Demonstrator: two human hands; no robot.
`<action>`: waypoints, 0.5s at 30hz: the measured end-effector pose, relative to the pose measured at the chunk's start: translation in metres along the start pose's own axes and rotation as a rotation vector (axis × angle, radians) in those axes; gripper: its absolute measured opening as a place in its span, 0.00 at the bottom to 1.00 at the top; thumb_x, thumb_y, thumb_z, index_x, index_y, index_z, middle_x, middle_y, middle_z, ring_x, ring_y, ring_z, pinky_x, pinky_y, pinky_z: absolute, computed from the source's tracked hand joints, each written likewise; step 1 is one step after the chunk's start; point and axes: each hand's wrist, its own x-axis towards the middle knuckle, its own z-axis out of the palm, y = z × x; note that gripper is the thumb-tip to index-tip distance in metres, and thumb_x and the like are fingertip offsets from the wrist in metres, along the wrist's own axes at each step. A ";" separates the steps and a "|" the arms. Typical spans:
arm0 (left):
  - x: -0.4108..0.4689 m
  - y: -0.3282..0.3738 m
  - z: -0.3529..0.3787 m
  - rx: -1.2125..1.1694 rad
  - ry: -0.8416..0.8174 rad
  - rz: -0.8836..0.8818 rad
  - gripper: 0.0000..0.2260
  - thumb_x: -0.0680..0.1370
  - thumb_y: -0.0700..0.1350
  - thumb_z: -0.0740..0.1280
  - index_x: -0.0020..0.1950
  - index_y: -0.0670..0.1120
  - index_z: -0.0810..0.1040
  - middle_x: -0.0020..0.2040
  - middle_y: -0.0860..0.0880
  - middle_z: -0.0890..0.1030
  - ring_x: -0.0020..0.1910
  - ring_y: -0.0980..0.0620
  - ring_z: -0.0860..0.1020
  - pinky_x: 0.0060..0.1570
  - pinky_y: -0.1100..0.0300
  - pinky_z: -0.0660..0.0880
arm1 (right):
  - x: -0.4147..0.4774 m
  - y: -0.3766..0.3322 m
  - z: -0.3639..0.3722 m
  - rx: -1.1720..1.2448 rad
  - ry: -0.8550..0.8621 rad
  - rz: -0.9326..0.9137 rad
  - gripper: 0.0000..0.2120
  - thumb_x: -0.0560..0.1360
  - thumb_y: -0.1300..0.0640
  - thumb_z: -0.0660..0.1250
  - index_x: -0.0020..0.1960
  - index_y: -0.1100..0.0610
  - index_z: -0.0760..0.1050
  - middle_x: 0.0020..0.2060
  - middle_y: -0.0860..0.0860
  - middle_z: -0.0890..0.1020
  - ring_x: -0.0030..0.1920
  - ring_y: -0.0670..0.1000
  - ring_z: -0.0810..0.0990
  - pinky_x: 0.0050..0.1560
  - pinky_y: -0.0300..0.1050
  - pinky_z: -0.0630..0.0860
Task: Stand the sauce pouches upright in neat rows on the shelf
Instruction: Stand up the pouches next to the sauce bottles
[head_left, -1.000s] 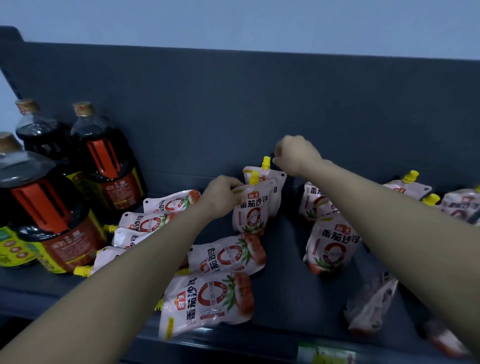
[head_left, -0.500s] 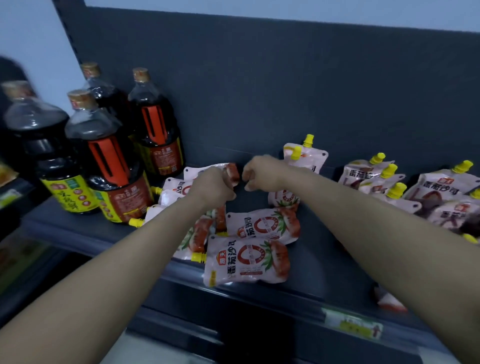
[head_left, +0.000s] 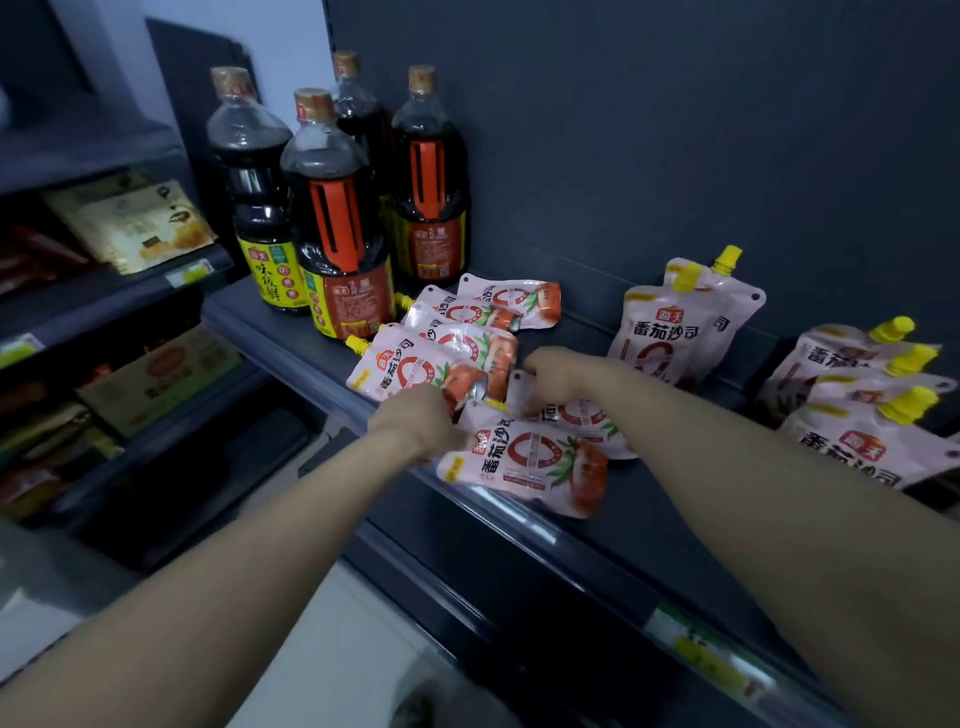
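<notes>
Head view, left to right. Bottles (head_left: 332, 218) stand at the shelf's (head_left: 649, 499) left end. Beside them a heap (head_left: 483, 317) of pouches lies flat and overlapping, none stood up. Left hand (head_left: 415, 421) grips the red end of a heap pouch (head_left: 408, 370). Right hand (head_left: 558, 371) is curled over another; grip hidden, cannot tell. Front pouch (head_left: 524, 467) lies flat at the lip. Upright pair (head_left: 680, 332) stands against the back panel (head_left: 675, 130). Right group (head_left: 857, 400) leans, spouts up, row rough. Judged: under half done. Shelf is dark metal, price tag (head_left: 706, 660) on the lip. Stocked side shelves (head_left: 104, 291) at far left; dim shop.
</notes>
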 end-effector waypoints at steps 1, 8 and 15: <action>-0.001 -0.002 0.007 -0.063 -0.017 -0.039 0.17 0.72 0.52 0.71 0.33 0.43 0.71 0.30 0.47 0.77 0.29 0.48 0.77 0.38 0.57 0.79 | 0.001 0.002 0.002 0.008 0.020 -0.003 0.23 0.71 0.51 0.73 0.61 0.62 0.74 0.57 0.56 0.78 0.48 0.53 0.74 0.44 0.43 0.70; -0.009 0.002 0.031 -0.483 0.055 -0.203 0.10 0.75 0.46 0.69 0.40 0.43 0.71 0.38 0.45 0.79 0.29 0.52 0.77 0.24 0.63 0.74 | -0.011 0.008 0.004 0.053 0.156 -0.035 0.25 0.70 0.55 0.75 0.62 0.62 0.72 0.60 0.57 0.78 0.59 0.57 0.77 0.51 0.44 0.73; -0.031 0.024 0.015 -0.635 0.002 -0.144 0.10 0.71 0.40 0.73 0.36 0.41 0.73 0.29 0.45 0.74 0.21 0.54 0.71 0.21 0.64 0.71 | -0.038 0.017 -0.017 -0.031 0.324 -0.001 0.09 0.75 0.63 0.66 0.36 0.62 0.71 0.35 0.53 0.73 0.46 0.57 0.77 0.33 0.41 0.68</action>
